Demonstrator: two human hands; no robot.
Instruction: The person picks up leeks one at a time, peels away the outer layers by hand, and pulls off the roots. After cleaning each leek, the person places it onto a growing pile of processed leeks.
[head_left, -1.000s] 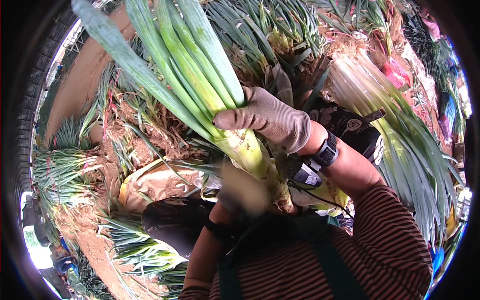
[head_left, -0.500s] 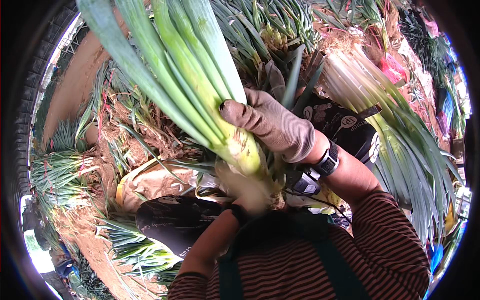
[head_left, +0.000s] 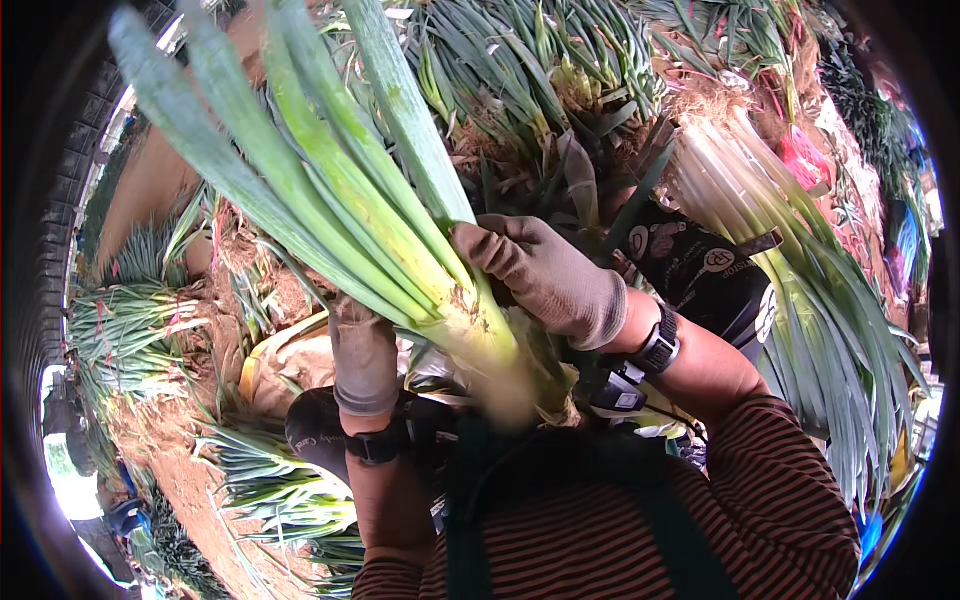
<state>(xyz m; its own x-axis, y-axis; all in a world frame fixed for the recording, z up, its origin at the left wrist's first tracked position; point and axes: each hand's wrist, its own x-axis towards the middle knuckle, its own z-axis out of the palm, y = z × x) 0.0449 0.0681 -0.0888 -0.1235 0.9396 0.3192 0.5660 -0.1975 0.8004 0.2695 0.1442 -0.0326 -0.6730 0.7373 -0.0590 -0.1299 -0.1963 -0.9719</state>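
Observation:
A large green onion [head_left: 440, 295] slants across my front, its broad green leaves fanning to the upper left and its pale base toward my body. In a tan glove, my right hand [head_left: 550, 275] is closed around it where the leaves join the stalk, thumb across the front. My left hand [head_left: 364, 355], also gloved, is raised beside the lower leaves on the left. Its fingers pass behind the leaves and are hidden, so whether it grips them does not show. The onion's lower end is blurred near my dark apron.
A trimmed bunch of green onions [head_left: 800, 260] with white stalks lies at my right, on a dark padded support [head_left: 695, 265]. More green onions [head_left: 540, 60] are heaped ahead. Others [head_left: 130, 325] lie on the brown soil at left. A small grey device [head_left: 618, 390] sits beside my right forearm.
My left hand has come up from near the onion's base to beside its leaves. The onion's leaves have swung slightly left and down, with my right hand still on it.

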